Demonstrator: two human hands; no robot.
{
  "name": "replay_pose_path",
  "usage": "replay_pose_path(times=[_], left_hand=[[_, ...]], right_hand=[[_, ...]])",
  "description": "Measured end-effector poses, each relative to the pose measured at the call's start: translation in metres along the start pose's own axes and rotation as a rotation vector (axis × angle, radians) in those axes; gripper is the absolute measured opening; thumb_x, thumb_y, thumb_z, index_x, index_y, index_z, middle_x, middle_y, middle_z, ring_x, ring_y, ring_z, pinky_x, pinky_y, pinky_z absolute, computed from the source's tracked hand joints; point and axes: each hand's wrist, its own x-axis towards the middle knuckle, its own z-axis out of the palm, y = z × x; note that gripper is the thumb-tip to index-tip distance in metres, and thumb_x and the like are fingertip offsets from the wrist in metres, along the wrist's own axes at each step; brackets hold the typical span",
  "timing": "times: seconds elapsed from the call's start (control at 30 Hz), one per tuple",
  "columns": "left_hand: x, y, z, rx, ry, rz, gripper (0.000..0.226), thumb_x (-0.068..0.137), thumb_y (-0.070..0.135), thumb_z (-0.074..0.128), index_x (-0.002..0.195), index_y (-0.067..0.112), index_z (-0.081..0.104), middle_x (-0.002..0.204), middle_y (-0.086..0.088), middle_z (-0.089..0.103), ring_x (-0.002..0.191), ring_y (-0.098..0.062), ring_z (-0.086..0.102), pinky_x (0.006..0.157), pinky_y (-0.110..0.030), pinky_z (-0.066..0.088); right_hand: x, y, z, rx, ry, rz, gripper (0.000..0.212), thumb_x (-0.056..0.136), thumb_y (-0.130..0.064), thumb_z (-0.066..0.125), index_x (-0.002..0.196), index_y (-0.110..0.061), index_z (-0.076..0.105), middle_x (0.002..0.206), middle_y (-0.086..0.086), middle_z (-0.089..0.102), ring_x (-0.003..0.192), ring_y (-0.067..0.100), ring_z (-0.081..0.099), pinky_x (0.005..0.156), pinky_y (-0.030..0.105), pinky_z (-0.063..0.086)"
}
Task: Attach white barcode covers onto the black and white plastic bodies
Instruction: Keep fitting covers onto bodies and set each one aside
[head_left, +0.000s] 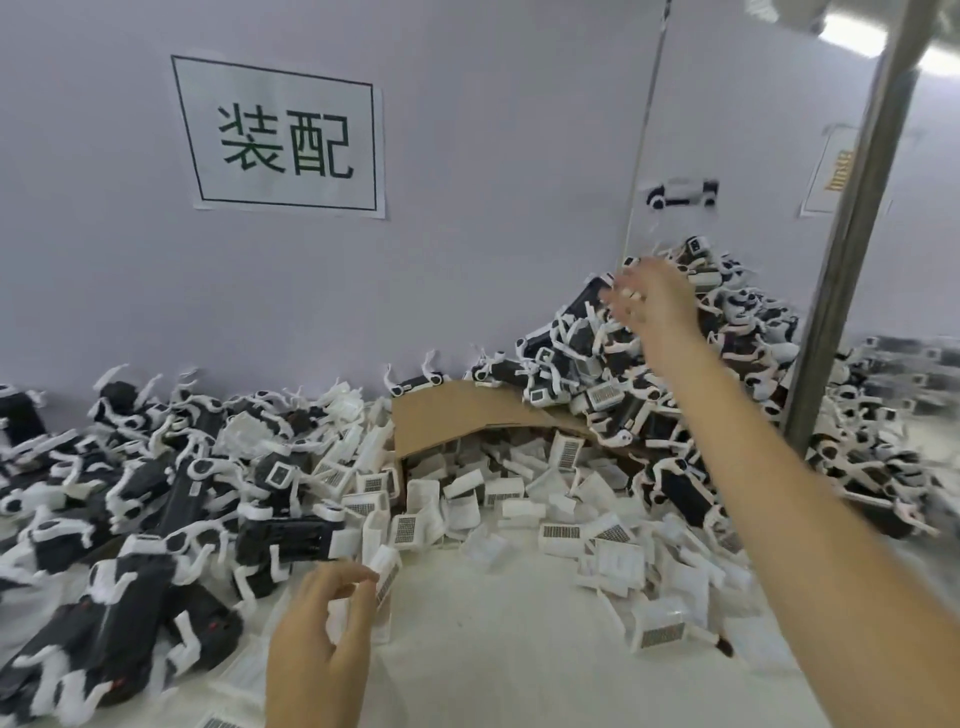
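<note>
The left hand, near centre, curls thumb and fingers round a small white plastic barcode cover, held roughly upright. The right hand, fingers spread and seemingly empty, is over the far-right heap of black and white plastic bodies, well apart from the held cover. Bodies and loose covers lie uncountable, dozens each.

Pale wall (paper sign), metal pole, white tabletop
</note>
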Motion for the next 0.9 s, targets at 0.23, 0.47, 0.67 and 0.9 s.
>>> replay_pose_path(times=[0.23, 0.47, 0.67, 0.9], left_hand=[[0.003, -0.015, 0.0, 0.456, -0.048, -0.094, 0.026, 0.083, 0.012, 0.074, 0.108, 0.017, 0.068, 0.118, -0.007, 0.062, 0.11, -0.03, 0.051, 0.091, -0.04, 0.039], [0.005, -0.019, -0.011, 0.522, -0.112, -0.151, 0.053, 0.085, 0.019, 0.075, 0.132, 0.022, 0.051, 0.138, -0.003, 0.045, 0.127, -0.023, 0.039, 0.105, -0.033, 0.035], [0.006, -0.023, -0.019, 0.558, -0.16, -0.181, 0.055, 0.09, 0.015, 0.066, 0.14, 0.022, 0.044, 0.135, -0.001, 0.051, 0.12, -0.021, 0.055, 0.097, -0.039, 0.05], [0.005, -0.022, -0.02, 0.491, -0.128, -0.13, 0.042, 0.088, 0.006, 0.062, 0.124, 0.028, 0.058, 0.122, 0.011, 0.06, 0.1, -0.014, 0.063, 0.082, -0.034, 0.054]], right_hand=[[-0.176, 0.154, 0.014, -0.488, -0.443, 0.094, 0.025, 0.097, -0.025, 0.059, 0.119, -0.038, 0.057, 0.129, -0.012, 0.059, 0.115, 0.009, 0.059, 0.08, 0.014, 0.048], [-0.219, 0.201, 0.02, -1.114, -0.782, -0.022, 0.056, 0.097, -0.043, 0.052, 0.149, -0.029, 0.037, 0.158, -0.008, 0.026, 0.147, 0.012, 0.022, 0.117, 0.034, 0.015], [-0.217, 0.202, 0.017, -0.903, -0.675, -0.035, 0.028, 0.088, -0.024, 0.07, 0.113, -0.03, 0.06, 0.107, -0.01, 0.052, 0.111, 0.012, 0.052, 0.095, 0.024, 0.04], [-0.219, 0.202, 0.021, -0.918, -0.742, -0.132, 0.074, 0.092, -0.042, 0.065, 0.155, -0.031, 0.027, 0.159, -0.016, 0.021, 0.144, 0.007, 0.028, 0.114, 0.034, 0.029]])
